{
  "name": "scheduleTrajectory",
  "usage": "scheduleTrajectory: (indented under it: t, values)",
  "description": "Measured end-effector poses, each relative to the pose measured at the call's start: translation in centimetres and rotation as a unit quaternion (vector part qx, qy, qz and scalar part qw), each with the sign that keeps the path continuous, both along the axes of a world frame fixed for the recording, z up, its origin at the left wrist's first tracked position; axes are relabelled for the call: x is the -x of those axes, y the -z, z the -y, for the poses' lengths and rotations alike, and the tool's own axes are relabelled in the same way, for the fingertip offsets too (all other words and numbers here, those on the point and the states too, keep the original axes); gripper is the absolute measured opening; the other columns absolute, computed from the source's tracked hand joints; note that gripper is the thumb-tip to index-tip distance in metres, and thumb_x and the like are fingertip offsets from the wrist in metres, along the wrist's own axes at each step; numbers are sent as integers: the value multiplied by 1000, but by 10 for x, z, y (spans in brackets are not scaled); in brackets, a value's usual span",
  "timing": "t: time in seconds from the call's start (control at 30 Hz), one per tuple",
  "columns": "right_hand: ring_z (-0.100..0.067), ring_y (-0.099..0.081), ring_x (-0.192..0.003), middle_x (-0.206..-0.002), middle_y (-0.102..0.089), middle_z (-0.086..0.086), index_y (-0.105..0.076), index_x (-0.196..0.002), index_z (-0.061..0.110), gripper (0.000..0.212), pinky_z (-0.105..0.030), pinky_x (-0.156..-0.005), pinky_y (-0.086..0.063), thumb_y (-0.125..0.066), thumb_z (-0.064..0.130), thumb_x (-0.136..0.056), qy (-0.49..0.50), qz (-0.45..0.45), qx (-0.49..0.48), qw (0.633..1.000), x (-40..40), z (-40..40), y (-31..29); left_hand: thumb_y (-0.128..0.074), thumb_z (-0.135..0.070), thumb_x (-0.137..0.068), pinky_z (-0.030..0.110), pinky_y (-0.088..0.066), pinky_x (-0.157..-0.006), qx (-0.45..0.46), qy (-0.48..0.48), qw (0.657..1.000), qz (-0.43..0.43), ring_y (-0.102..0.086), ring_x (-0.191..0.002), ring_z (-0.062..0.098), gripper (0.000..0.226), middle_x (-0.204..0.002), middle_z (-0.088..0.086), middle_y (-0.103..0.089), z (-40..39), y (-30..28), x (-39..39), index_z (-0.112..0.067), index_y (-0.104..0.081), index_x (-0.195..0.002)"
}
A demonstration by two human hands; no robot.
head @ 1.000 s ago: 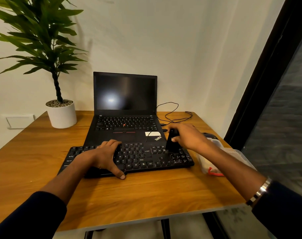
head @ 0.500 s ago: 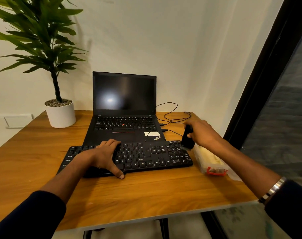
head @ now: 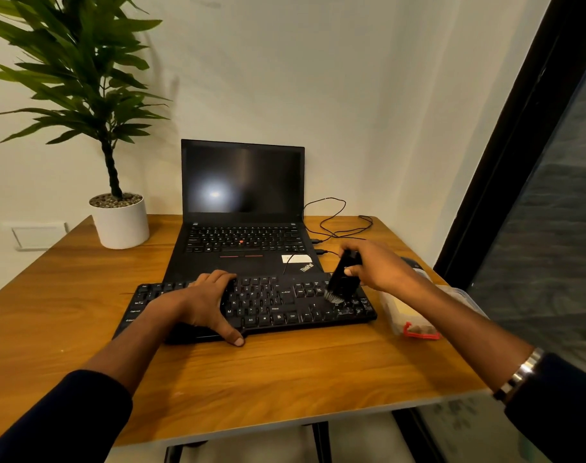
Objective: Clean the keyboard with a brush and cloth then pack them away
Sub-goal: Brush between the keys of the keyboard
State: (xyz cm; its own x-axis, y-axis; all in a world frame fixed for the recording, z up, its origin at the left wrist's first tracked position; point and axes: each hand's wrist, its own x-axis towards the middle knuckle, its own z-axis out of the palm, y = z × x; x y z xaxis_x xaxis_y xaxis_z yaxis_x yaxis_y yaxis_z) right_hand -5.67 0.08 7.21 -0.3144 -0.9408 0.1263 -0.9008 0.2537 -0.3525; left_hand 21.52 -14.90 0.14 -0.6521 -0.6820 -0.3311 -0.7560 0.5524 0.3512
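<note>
Your left hand (head: 203, 304) lies on the left-middle part of the flat black external keyboard (head: 285, 302), fingers draped over the keys and the thumb hooked down over the near edge, so it grips that edge of the board. Your right hand (head: 382, 267) has its fingers and thumb curled round the small black brush (head: 341, 279), which stands tilted with its pale bristles down on the keys at the keyboard's right end.

The keyboard sits across the middle of the wooden brown surface (head: 285, 379), its far edge just in front of the open black laptop (head: 243, 212), whose screen is dark. A thin black cable (head: 338, 222) loops on the surface to the right of the laptop. Just beside the keyboard's right end, under your right forearm, lies a clear plastic container with a red clip (head: 415, 320); something yellowish shows inside it, but you cannot tell what it is. A green leafy plant in a round white pot (head: 121, 222) stands at the far left corner. A metal bracelet (head: 519, 374) circles your right wrist, beside a dark sleeve.
</note>
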Motion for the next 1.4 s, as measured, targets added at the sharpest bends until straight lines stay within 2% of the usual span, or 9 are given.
scheduleTrajectory:
  t: [0.1, 0.27, 0.4, 0.63, 0.8, 1.03, 1.17, 1.3, 1.4]
  values:
    - [-25, -57, -104, -104, -62, -6, -58, -101, 22, 25, -24, -66, -37, -66, 4, -84, 26, -44, -13, 999, 18, -10, -2, -74, -79, -20, 50, -21, -119, 1, 0, 1000, 0, -14, -145, 24, 162, -158, -5, -11, 0, -1, 0, -27, -3, -155]
    - [-29, -56, -105, -115, -61, -12, -59, -116, 17, 35, -28, -72, -39, -64, 4, -84, 57, -83, 5, 995, 22, -15, -6, -71, -84, -14, 50, -22, -120, 2, 5, 1000, 0, -15, -145, 24, 166, -158, -5, -13, 1, 1, 0, -26, -4, -155]
    - [-25, -56, -103, -110, -62, -9, -61, -110, 17, 28, -26, -71, -34, -65, 5, -85, 26, -83, -9, 996, 2, -15, -1, -71, -84, -15, 50, -21, -119, 4, 7, 1000, 1, -16, -145, 24, 166, -157, -5, -14, 2, 0, 0, -27, -4, -155]
    - [-20, -55, -102, -112, -60, -3, -62, -113, 22, 30, -26, -70, -43, -66, 8, -86, -26, 6, 9, 1000, -21, -11, -8, -66, -90, -11, 50, -20, -120, 17, 10, 1000, 11, -17, -144, 26, 168, -158, -4, -14, 2, 1, 0, -28, -4, -155]
    - [-17, -51, -96, -106, -60, -3, -60, -110, 18, 27, -25, -72, -35, -65, 6, -86, 4, -43, -17, 999, 2, -20, -3, -66, -90, -11, 50, -20, -120, 19, 13, 1000, 8, -17, -144, 25, 168, -157, -5, -15, 2, 0, -1, -27, -5, -155]
    - [-29, -58, -103, -111, -62, -11, -59, -114, 17, 34, -33, -72, -46, -65, 3, -85, 49, -102, -6, 994, 15, -27, -9, -65, -90, -10, 49, -20, -119, 18, 14, 1000, 7, -19, -143, 25, 169, -156, -4, -17, 1, -1, 0, -26, -6, -155]
    - [-21, -53, -98, -110, -60, -8, -59, -115, 16, 32, -28, -71, -35, -64, 5, -86, 33, -89, -8, 995, -2, -23, 0, -66, -89, -10, 49, -20, -119, 15, 12, 1000, 7, -18, -143, 25, 169, -156, -4, -17, 1, -2, 0, -26, -6, -155]
    - [-24, -56, -106, -117, -60, -6, -60, -118, 20, 35, -27, -75, -42, -67, 10, -85, -3, -38, -1, 999, -17, -18, 2, -68, -88, -13, 49, -21, -119, 16, 12, 1000, 8, -19, -143, 24, 166, -156, -3, -17, 1, -2, 0, -26, -6, -154]
    - [-20, -59, -94, -112, -58, -2, -59, -118, 23, 34, -22, -63, -48, -65, 9, -87, -3, 53, 3, 999, -15, -20, -9, -67, -89, -12, 49, -22, -119, 15, 12, 1000, 6, -18, -143, 24, 167, -156, -4, -17, 2, -2, 0, -26, -6, -154]
